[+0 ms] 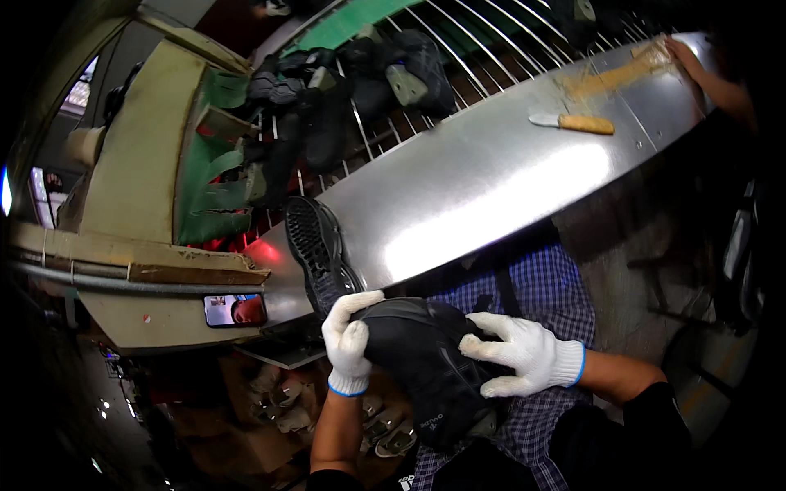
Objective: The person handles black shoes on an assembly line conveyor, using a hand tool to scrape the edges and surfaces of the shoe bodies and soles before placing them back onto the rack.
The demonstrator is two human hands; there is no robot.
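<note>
Head view: person seated at a steel bench (491, 172), black shoe (426, 368) held over the lap just below the bench edge. Left hand (348, 344) wraps the toe end, closed on it; right hand (524, 353) lies over the heel side, fingers pressing. Sole (315, 245) sticks up past the bench edge. A firm two-handed hold looks best to stop twisting. A knife (573, 123) lies well apart.

The white-gloved left hand (350, 342) covers the near end of the black fabric shoe upper (426, 360), whose lower end fades into shadow. A co-worker's bare arm (714, 78) runs off the right rim. The dark shoes on the wire rack (344, 90) blur together.
</note>
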